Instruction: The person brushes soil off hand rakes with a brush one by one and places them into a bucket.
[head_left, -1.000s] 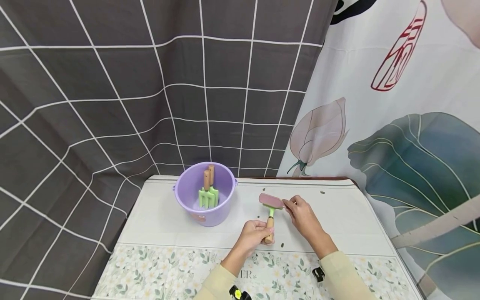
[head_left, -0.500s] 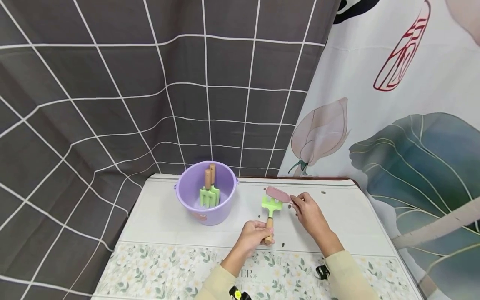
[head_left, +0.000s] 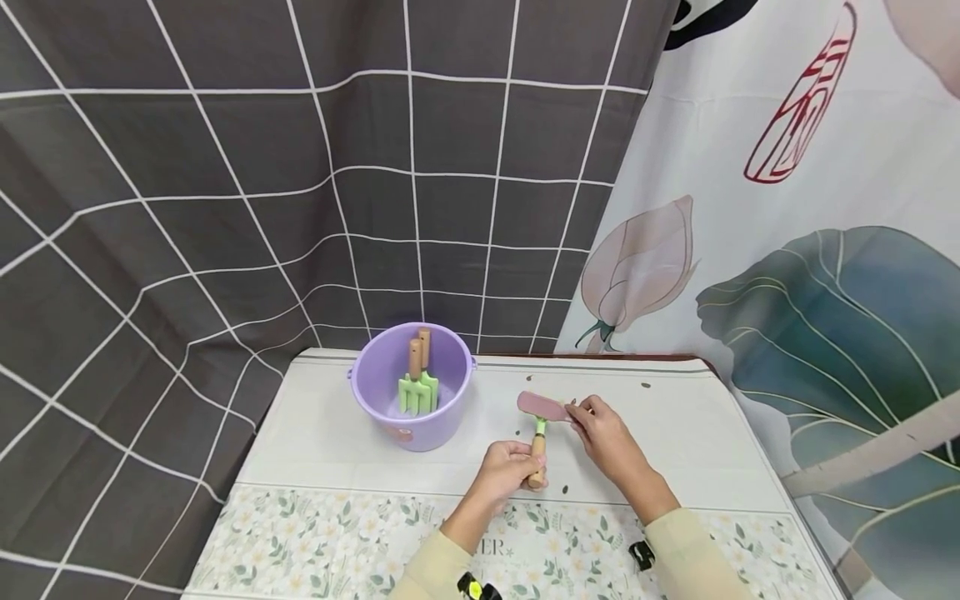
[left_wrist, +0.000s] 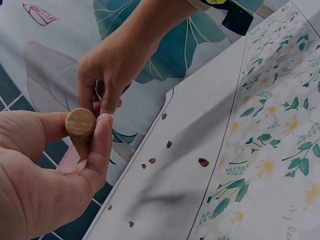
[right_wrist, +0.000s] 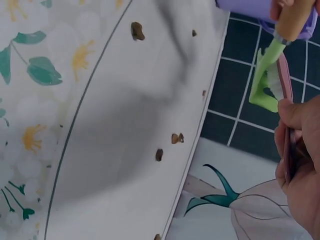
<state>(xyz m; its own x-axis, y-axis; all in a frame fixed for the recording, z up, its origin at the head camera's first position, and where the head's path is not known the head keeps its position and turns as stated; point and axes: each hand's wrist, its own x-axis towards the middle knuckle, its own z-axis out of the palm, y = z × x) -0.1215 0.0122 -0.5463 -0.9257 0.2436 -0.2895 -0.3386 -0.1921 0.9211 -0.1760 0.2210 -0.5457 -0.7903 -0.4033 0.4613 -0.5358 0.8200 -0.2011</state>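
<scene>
My left hand point(head_left: 506, 468) grips the wooden handle point(left_wrist: 80, 122) of a small green garden rake, its tines pointing away from me. In my right hand point(head_left: 609, 437) is a pink brush point(head_left: 542, 406), held by its handle. White bristles show in the right wrist view, facing the green rake head point(right_wrist: 257, 92) and right at it. From the head view the brush back covers most of the tines. Both tools are raised above the table.
A purple bucket point(head_left: 423, 435) stands at the back left, with two green hand tools point(head_left: 414, 398) with wooden handles inside. Several brown bits point(left_wrist: 203, 162) lie scattered on the white tabletop point(head_left: 315, 433). A dark grid curtain point(head_left: 450, 208) hangs behind.
The right hand has moved the brush out to the right and up, baring the rake's tines, then back left over them. The left hand holds the rake almost still.
</scene>
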